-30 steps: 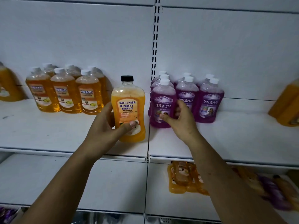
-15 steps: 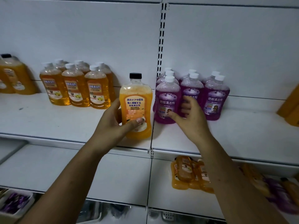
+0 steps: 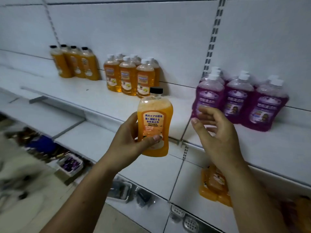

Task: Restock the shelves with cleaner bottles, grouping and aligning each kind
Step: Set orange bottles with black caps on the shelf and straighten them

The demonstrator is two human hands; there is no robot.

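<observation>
Where the held bottle is: the black-capped orange bottle (image 3: 154,125) is off the shelf and upright, in front of the upper shelf's (image 3: 80,96) front edge, with its label facing the camera.
Left hand (image 3: 127,143): grasps that bottle round its lower body, thumb across the front below the label, fingers behind it.
Right hand (image 3: 217,137): released and holding nothing, fingers loosely bent. It is raised in front of the front-left purple bottle (contact with it cannot be told).
Purple bottles (image 3: 239,98): white-capped and upright, standing in rows at the right of the upper shelf against the back panel. They lie right of the slotted upright (image 3: 210,47).
White-capped orange bottles (image 3: 128,78): an upright cluster, front row of three with more behind, at the middle of the same shelf.
Black-capped orange group (image 3: 75,63): four upright bottles in a row just left of the white-capped cluster. They look like the same kind as the held bottle.
Lower shelf (image 3: 151,172): orange packs (image 3: 213,185) lie flat at its right, partly hidden by the right forearm.
Far lower left: a small tray (image 3: 70,163) of dark purple items (blurred, not identifiable).
</observation>
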